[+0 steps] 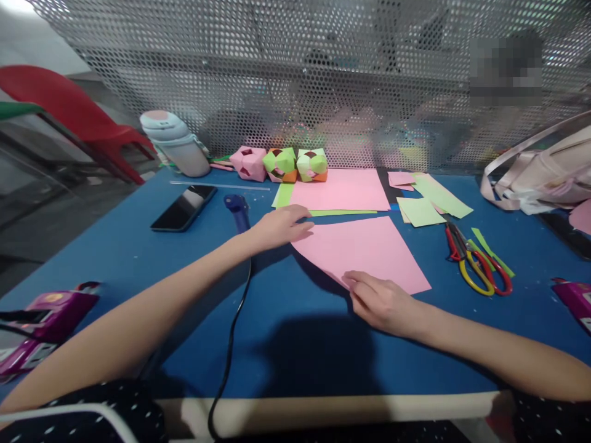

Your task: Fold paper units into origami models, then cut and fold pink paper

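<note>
A pink sheet of paper (pixel 369 249) lies at the middle of the blue table, its near edge lifted off the surface. My right hand (pixel 381 301) pinches that near edge between thumb and fingers. At the sheet's upper left corner, my left hand (pixel 286 224) reaches over with fingers stretched out, the tips touching the paper. Just behind lies a stack of pink and green paper (pixel 344 189). A blue glue gun (pixel 237 212) stands left of my left hand, its black cord running to the table's front edge.
Folded paper balls (pixel 279 165) line the back by a perforated metal screen (pixel 277 80). A phone (pixel 183 208) and a bottle (pixel 178 144) are at left. Scissors (pixel 478 261), green paper pieces (pixel 420 211) and a pale bag (pixel 545 166) are at right. Purple power strips (pixel 55 317) sit at the sides.
</note>
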`<state>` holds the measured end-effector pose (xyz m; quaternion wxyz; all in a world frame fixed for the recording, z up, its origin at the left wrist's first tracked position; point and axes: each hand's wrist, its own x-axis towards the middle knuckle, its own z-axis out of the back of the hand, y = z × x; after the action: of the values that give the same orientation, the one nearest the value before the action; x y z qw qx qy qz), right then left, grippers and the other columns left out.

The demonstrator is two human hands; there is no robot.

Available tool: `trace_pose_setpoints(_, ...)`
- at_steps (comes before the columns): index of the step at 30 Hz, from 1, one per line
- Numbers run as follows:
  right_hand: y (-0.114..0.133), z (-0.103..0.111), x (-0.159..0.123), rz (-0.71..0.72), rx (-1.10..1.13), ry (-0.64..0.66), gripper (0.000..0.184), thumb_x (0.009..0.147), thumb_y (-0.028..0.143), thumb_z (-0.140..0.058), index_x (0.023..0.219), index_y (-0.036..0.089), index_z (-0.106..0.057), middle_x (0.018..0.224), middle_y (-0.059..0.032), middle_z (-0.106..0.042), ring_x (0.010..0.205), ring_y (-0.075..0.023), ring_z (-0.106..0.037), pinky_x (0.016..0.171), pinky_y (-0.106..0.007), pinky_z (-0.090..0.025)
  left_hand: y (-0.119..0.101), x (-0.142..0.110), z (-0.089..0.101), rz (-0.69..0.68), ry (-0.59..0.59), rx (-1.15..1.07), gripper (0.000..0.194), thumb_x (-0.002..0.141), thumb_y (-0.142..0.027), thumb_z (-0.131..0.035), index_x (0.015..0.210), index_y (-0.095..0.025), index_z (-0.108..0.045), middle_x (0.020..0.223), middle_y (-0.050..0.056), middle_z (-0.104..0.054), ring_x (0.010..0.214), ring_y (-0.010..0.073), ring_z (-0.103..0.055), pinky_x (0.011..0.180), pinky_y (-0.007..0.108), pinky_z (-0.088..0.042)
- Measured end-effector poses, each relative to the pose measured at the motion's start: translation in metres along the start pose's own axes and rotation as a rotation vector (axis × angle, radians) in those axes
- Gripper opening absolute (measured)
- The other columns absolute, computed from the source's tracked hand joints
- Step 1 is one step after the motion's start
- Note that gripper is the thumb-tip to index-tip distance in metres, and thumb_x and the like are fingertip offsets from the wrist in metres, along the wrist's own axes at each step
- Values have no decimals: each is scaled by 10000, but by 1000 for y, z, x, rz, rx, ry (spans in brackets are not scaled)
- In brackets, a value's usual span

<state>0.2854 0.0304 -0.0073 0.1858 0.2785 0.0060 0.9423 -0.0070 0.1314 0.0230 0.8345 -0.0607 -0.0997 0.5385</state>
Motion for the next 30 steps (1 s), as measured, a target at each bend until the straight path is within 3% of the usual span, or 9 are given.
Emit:
trace_pose_setpoints(4, -1, 3, 1, -20, 34, -28, 135, 937, 94, -479, 934, 137, -607, 1060, -204, -708, 1081, -272, -691, 784, -366, -648, 10, -14, -1, 187, -90, -73, 526, 903, -467, -443, 1240, -102, -616, 1240, 154, -667, 1111, 276, -633, 969, 358, -474)
trace_pose_setpoints(7, 0, 0, 0, -7, 11, -41, 127, 933, 92, -484, 922, 150, -597, 1012, -194, -718, 1054, -268, -699, 730, -357, -650, 15, -18, -1, 278, -52, -173, 499, 860, -466, -490, 1169, -113, -660, 917, 92, -738, 823, 238, -688, 765, 314, -522)
trace_pose_setpoints(10, 2, -1, -2, 23, 11, -23, 111, 938, 114, -494, 928, 155, -596, 1027, -187, -722, 1001, -246, -713, 706, -339, -645, 16, -20, -3, 298, -3, -297, 406, 789, -383, -552, 1091, -151, -693, 667, 0, -674, 591, 170, -626, 567, 244, -472)
trace_pose_setpoints(16, -13, 10, 9, 73, -7, 14, 237, 957, 372, -564, 1018, 152, -630, 1085, -157, -732, 963, -268, -718, 759, -419, -613, 8, -20, -12, 260, -114, -473, 493, 735, -252, -532, 1207, -154, -632, 847, -4, -686, 642, 118, -568, 583, 216, -437)
trace_pose_setpoints(20, -54, 6, 38, -114, -43, 19, 192, 956, 251, -534, 1048, 143, -663, 1135, -165, -712, 1096, -305, -648, 937, -497, -521, -4, -15, -23, 199, -158, -604, 489, 763, -217, -539, 1242, -135, -595, 862, 10, -691, 622, 108, -545, 586, 219, -434)
trace_pose_setpoints(23, -88, -10, 63, -291, 18, 7, 288, 938, 233, -535, 1186, 119, -628, 1287, -198, -638, 1215, -336, -562, 1030, -551, -425, -14, -9, -34, 140, -170, -698, 469, 792, -202, -532, 1254, -134, -579, 863, 20, -695, 628, 114, -555, 584, 226, -441)
trace_pose_setpoints(25, -104, -21, 76, -332, 59, 28, 338, 891, 244, -601, 1208, 133, -632, 1231, -173, -674, 1143, -324, -599, 1000, -525, -437, -18, -4, -39, 112, -165, -734, 437, 811, -195, -529, 1241, -149, -594, 899, 26, -709, 641, 117, -568, 608, 236, -461)
trace_pose_setpoints(28, -117, -35, 88, -375, 162, 97, 159, 872, 239, -608, 961, 175, -722, 952, -80, -750, 882, -230, -668, 827, -371, -499, -18, 1, -40, 109, -167, -788, 378, 836, -180, -521, 1200, -155, -620, 961, 37, -734, 696, 123, -608, 664, 249, -493)
trace_pose_setpoints(30, -120, -39, 90, -413, 230, 125, 172, 885, 226, -571, 820, 182, -724, 832, -45, -744, 773, -182, -659, 724, -301, -487, -14, 3, -40, 140, -185, -832, 341, 855, -178, -513, 1178, -148, -619, 968, 44, -747, 737, 128, -636, 698, 255, -511)
